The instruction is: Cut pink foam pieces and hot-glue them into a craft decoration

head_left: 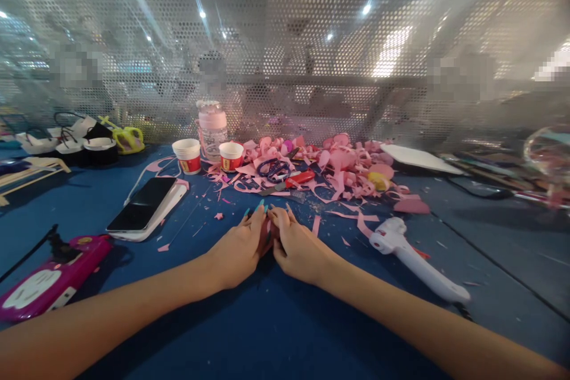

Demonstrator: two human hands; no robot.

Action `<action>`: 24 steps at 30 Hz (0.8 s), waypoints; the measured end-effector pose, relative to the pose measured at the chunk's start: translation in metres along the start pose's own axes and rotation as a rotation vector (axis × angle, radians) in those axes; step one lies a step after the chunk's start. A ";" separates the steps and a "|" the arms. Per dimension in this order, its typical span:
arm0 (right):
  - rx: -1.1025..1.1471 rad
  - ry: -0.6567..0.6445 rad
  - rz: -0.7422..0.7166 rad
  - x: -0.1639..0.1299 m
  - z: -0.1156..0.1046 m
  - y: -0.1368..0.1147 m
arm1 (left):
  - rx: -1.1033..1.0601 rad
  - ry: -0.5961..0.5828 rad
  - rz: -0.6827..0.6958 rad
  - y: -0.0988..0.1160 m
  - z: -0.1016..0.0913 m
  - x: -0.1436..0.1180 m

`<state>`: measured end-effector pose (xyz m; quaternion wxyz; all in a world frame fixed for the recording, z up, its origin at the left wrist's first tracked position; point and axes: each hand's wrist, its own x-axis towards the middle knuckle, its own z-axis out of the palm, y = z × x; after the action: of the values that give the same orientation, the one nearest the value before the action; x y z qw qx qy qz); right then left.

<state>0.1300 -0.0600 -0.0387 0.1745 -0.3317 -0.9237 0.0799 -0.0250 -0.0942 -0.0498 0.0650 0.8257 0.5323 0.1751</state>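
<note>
Two hands pressed together on my blue surface (276, 332).
My left hand (238, 249) and right hand (298, 249) pinch a small pink scrap (269, 230), fingers curled closed; glue gun (414, 258) nearby.

Both hands down on the blue table (285, 332), left hand (238, 249) and right hand (298, 249) pressed together side by side, something small and pink between them, can't tell what. White glue gun (414, 261) lies just right of the right hand; phone (142, 205) well left. Pink foam scraps (338, 169), scissors (274, 169) and two paper cups (189, 156) sit beyond the fingertips.
</note>
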 end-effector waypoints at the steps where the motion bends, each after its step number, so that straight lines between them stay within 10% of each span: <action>1: -0.006 0.000 0.001 0.000 0.000 0.000 | 0.001 0.001 -0.002 0.000 0.000 0.000; 24: -0.105 -0.081 0.048 0.000 -0.012 -0.007 | 0.101 -0.053 0.002 0.009 -0.006 0.000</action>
<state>0.1300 -0.0649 -0.0252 0.1172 -0.3588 -0.9248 0.0486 -0.0194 -0.0985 -0.0411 0.0371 0.8328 0.5376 0.1262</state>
